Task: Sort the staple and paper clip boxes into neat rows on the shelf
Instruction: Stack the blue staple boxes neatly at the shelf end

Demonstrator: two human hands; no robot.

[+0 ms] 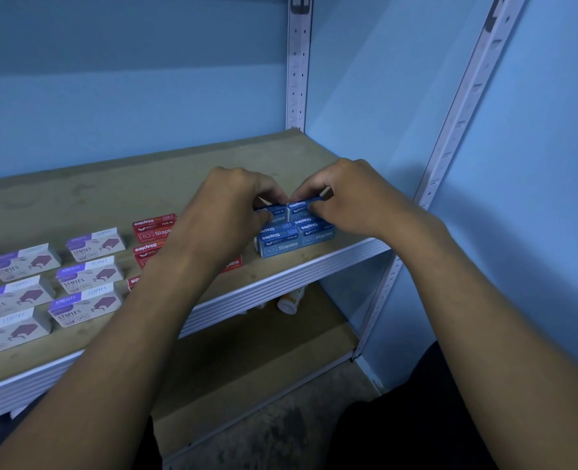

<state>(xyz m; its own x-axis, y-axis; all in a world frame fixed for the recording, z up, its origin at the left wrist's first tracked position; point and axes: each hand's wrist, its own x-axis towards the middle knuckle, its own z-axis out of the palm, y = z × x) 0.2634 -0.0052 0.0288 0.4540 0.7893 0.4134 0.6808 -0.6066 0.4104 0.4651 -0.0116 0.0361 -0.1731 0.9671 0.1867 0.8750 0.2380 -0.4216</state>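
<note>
Hands meet over the blue staple boxes [296, 234] at the right end of the shelf [94, 191]. Left hand [228, 212] has its fingers curled round the rear-left blue box [274, 212]; right hand [345, 198] pinches the rear-right blue box [302, 205], thumb on the near face, fingers over the far edge. Both boxes sit on the blue block, touching each other, w/ more blue boxes in front of the fingers toward the shelf's front lip — packed tight in two columns.

Left of the left hand, partly hidden under that forearm, red staple boxes [152, 228] lie in a loose column; how many is hard to tell since the arm covers some. Further left, purple-and-cream staple boxes [87, 276] stand in two rows, slightly skewed, spaced apart.

Beyond the right hand a perforated metal upright [299, 79] rises at the shelf's back corner, a second upright [457, 130] nearer the front, blue wall [535, 198] just beside it. Below the hands — a lower shelf board [246, 374], w/ a pale bottle-like item [287, 303] lying near its back, too dim to identify.
</note>
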